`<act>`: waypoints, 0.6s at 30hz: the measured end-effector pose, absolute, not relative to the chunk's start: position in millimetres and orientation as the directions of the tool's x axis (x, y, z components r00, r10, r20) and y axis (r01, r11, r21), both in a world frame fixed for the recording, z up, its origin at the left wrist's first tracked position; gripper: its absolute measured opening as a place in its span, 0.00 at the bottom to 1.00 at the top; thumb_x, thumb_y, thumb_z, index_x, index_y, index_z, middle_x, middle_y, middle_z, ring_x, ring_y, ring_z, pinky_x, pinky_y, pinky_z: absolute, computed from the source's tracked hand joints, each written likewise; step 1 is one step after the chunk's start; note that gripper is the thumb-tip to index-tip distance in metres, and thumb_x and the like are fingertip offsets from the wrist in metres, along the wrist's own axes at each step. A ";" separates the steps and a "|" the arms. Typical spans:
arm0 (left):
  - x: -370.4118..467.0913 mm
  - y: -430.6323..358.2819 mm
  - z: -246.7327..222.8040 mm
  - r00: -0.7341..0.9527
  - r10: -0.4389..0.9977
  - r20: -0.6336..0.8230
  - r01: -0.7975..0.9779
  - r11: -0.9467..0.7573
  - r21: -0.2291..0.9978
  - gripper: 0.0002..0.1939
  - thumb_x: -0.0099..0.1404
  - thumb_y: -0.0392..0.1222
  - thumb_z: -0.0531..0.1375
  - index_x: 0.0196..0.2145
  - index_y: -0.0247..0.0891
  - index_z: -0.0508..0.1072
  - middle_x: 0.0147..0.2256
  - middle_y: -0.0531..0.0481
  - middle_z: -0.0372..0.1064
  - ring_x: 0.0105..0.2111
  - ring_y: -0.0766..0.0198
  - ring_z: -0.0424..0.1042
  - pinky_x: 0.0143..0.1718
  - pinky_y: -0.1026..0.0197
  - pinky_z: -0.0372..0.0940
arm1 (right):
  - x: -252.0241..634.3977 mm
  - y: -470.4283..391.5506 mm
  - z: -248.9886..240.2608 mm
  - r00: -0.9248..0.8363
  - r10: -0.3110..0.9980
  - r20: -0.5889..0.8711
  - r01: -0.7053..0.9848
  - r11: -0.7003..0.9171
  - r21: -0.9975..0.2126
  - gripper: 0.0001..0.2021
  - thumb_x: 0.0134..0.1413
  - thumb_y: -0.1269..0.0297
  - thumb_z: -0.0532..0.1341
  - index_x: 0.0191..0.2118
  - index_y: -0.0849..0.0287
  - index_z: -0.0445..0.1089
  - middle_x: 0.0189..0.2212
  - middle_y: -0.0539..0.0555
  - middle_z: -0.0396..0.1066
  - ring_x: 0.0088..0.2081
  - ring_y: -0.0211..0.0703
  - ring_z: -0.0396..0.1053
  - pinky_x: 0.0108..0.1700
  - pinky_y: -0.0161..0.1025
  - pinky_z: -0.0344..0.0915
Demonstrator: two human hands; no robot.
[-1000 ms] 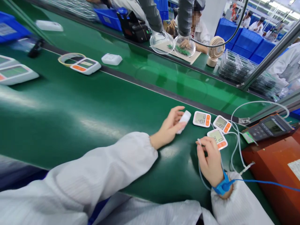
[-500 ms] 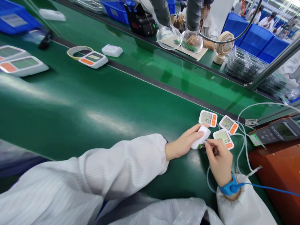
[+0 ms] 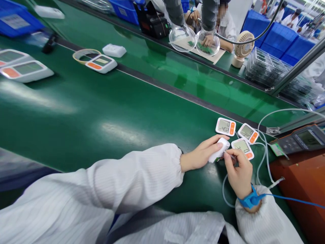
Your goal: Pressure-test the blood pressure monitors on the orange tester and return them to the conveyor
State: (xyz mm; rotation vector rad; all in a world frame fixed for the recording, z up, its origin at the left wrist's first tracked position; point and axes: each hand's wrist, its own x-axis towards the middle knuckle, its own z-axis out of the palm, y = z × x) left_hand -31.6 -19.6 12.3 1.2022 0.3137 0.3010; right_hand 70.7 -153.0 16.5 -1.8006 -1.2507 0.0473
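Note:
My left hand [image 3: 201,154] holds a small white device [image 3: 219,149] on its edge, with a bit of green showing at its lower side. My right hand [image 3: 239,171], in a blue wrist strap [image 3: 250,199], pinches the end of a thin clear tube [image 3: 224,193] against the device's right side; the tube's tip is hidden by the fingers. Just beyond lie three white monitors with orange buttons: one at the left [image 3: 225,127], one at the right [image 3: 248,133], and one nearest my right hand [image 3: 243,148].
A grey meter [image 3: 302,140] rests on an orange-brown box [image 3: 299,173] at the right, with tubes looping beside it. More monitors [image 3: 101,63] lie on the green bench at the left. Beyond the belt [image 3: 162,61] are a small fan [image 3: 243,47] and a person working.
Both hands and the held device have shifted very slightly right. The white pieces on the far belt have moved left.

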 end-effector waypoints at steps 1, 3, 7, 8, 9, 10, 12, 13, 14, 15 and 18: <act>-31.7 -19.8 12.8 0.918 0.389 -0.079 -0.059 0.332 0.941 0.30 0.63 0.61 0.59 0.54 0.37 0.66 0.40 0.48 0.67 0.34 0.63 0.65 0.36 0.61 0.61 | 70.6 -153.0 16.7 0.485 0.760 0.432 0.721 -0.068 -0.689 0.07 0.65 0.63 0.58 0.36 0.56 0.71 0.29 0.50 0.72 0.28 0.38 0.67 0.31 0.35 0.64; -31.8 -20.2 14.0 0.918 0.388 -0.085 -0.055 0.336 0.940 0.30 0.63 0.61 0.59 0.54 0.37 0.66 0.40 0.47 0.67 0.34 0.63 0.65 0.36 0.61 0.62 | 70.2 -153.0 17.3 0.485 0.763 0.427 0.722 -0.074 -0.688 0.08 0.65 0.63 0.58 0.35 0.56 0.71 0.29 0.50 0.72 0.27 0.38 0.67 0.31 0.35 0.64; -31.6 -20.1 15.0 0.912 0.402 -0.079 -0.060 0.322 0.945 0.30 0.63 0.61 0.59 0.54 0.37 0.66 0.42 0.47 0.67 0.37 0.63 0.65 0.38 0.62 0.61 | 69.8 -152.8 18.2 0.489 0.757 0.433 0.731 -0.085 -0.677 0.07 0.64 0.64 0.58 0.35 0.56 0.71 0.29 0.49 0.72 0.27 0.37 0.67 0.31 0.35 0.64; -31.6 -19.9 14.8 0.912 0.402 -0.076 -0.061 0.317 0.946 0.30 0.63 0.61 0.59 0.54 0.37 0.66 0.42 0.47 0.67 0.37 0.63 0.64 0.38 0.62 0.61 | 69.9 -152.7 18.1 0.488 0.756 0.436 0.732 -0.081 -0.677 0.07 0.64 0.64 0.58 0.35 0.56 0.71 0.29 0.49 0.72 0.28 0.37 0.67 0.31 0.35 0.64; -31.6 -19.7 14.7 0.914 0.398 -0.075 -0.059 0.313 0.948 0.30 0.63 0.61 0.59 0.54 0.37 0.66 0.42 0.47 0.67 0.37 0.63 0.64 0.38 0.61 0.61 | 70.1 -152.8 17.9 0.486 0.756 0.438 0.731 -0.077 -0.678 0.06 0.64 0.64 0.59 0.35 0.56 0.71 0.29 0.49 0.72 0.28 0.37 0.67 0.32 0.35 0.64; -31.6 -19.5 14.6 0.917 0.392 -0.075 -0.054 0.308 0.950 0.30 0.63 0.61 0.59 0.54 0.37 0.66 0.42 0.47 0.66 0.37 0.63 0.64 0.38 0.61 0.61 | 70.2 -152.9 17.7 0.484 0.757 0.438 0.730 -0.073 -0.680 0.06 0.64 0.65 0.59 0.35 0.56 0.71 0.29 0.49 0.72 0.28 0.37 0.67 0.32 0.35 0.64; -32.0 -19.2 14.6 0.923 0.379 -0.070 -0.043 0.282 0.958 0.30 0.64 0.61 0.58 0.55 0.36 0.65 0.41 0.47 0.66 0.36 0.62 0.64 0.38 0.61 0.61 | 70.4 -153.2 17.3 0.484 0.758 0.437 0.727 -0.071 -0.683 0.07 0.64 0.64 0.58 0.35 0.56 0.71 0.29 0.49 0.72 0.28 0.37 0.67 0.32 0.35 0.64; -32.4 -19.1 14.8 0.925 0.375 -0.065 -0.038 0.260 0.965 0.30 0.64 0.61 0.57 0.55 0.36 0.65 0.41 0.47 0.66 0.36 0.63 0.64 0.37 0.61 0.61 | 70.3 -153.5 17.2 0.487 0.756 0.438 0.727 -0.073 -0.683 0.07 0.64 0.64 0.58 0.35 0.56 0.71 0.28 0.49 0.72 0.28 0.37 0.67 0.32 0.35 0.64; -32.9 -19.0 15.1 0.926 0.372 -0.058 -0.033 0.233 0.972 0.30 0.65 0.61 0.56 0.55 0.36 0.64 0.41 0.47 0.66 0.36 0.63 0.64 0.37 0.61 0.60 | 70.2 -153.7 17.2 0.488 0.753 0.442 0.728 -0.072 -0.682 0.07 0.64 0.64 0.58 0.35 0.57 0.71 0.28 0.49 0.71 0.28 0.37 0.67 0.32 0.35 0.64; -33.3 -19.0 15.4 0.928 0.368 -0.051 -0.028 0.207 0.978 0.30 0.66 0.60 0.55 0.56 0.36 0.64 0.40 0.47 0.66 0.35 0.63 0.64 0.37 0.61 0.60 | 70.0 -153.9 17.3 0.488 0.748 0.450 0.731 -0.069 -0.679 0.07 0.64 0.64 0.58 0.34 0.57 0.71 0.28 0.49 0.71 0.28 0.37 0.67 0.32 0.35 0.64; -34.4 -19.1 15.8 0.933 0.359 -0.036 -0.026 0.166 0.986 0.30 0.67 0.60 0.53 0.56 0.35 0.63 0.40 0.47 0.65 0.34 0.64 0.62 0.37 0.61 0.59 | 69.6 -153.9 18.1 0.486 0.734 0.475 0.744 -0.061 -0.666 0.06 0.64 0.65 0.59 0.34 0.57 0.71 0.28 0.49 0.71 0.27 0.37 0.66 0.31 0.35 0.64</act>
